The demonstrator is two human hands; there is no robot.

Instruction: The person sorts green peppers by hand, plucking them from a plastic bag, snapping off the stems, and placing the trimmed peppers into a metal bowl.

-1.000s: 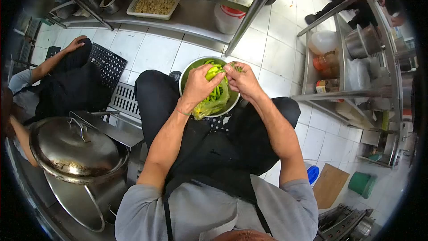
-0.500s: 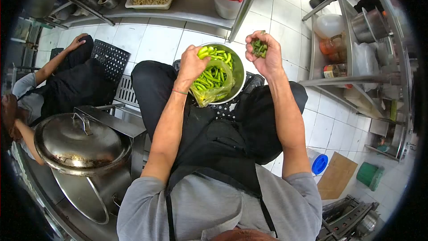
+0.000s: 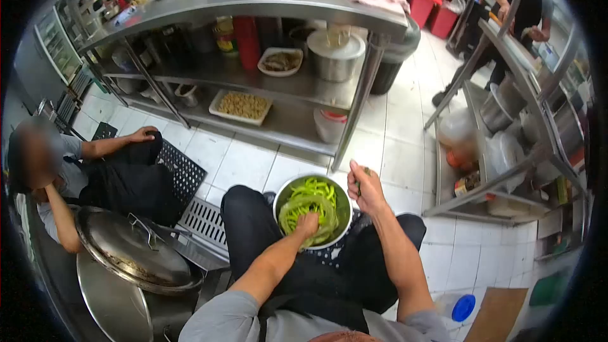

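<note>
A round metal bowl [image 3: 348,212] sits between my knees with long green chili peppers [image 3: 313,187] in it. Inside it, a translucent yellow-green plastic bag [image 3: 328,227] holds more peppers. My left hand [image 3: 308,223] reaches down into the bag, its fingers hidden among the peppers and plastic. To the right of the bowl and above its rim, my right hand [image 3: 365,190] is curled closed around small green pepper stems [image 3: 366,171], only a bit of which shows.
Ahead stands a steel table [image 3: 278,9] with lower shelves. A large lidded pot [image 3: 130,253] is at my left, near a seated person [image 3: 120,171]. A steel rack [image 3: 465,196] stands at right; another person [image 3: 506,0] is beyond it. A blue-lidded container [image 3: 463,308] lies lower right.
My left hand has gone from holding peppers above the bowl's edge down into the bag. My right hand has closed more and turned. The view has tilted up, showing more of the table and people.
</note>
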